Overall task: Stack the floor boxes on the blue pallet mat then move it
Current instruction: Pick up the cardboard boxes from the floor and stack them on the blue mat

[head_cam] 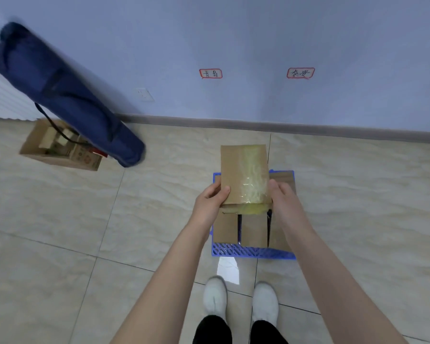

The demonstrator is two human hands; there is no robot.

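Note:
A brown cardboard box (241,173) with a strip of clear yellowish tape down its top is held above the blue pallet mat (252,252). My left hand (212,197) grips its near left corner and my right hand (282,197) grips its near right edge. Under it, brown boxes (253,230) lie side by side on the mat, with dark gaps between them. Another box (284,177) shows at the mat's far right corner. The held box hides the middle of the mat.
A long dark blue bag (62,95) leans against the wall at the left, over an open cardboard carton (60,147) filled with small items. The wall with a grey skirting board (258,125) runs just beyond the mat. My white shoes (241,297) stand on the tiles right before it.

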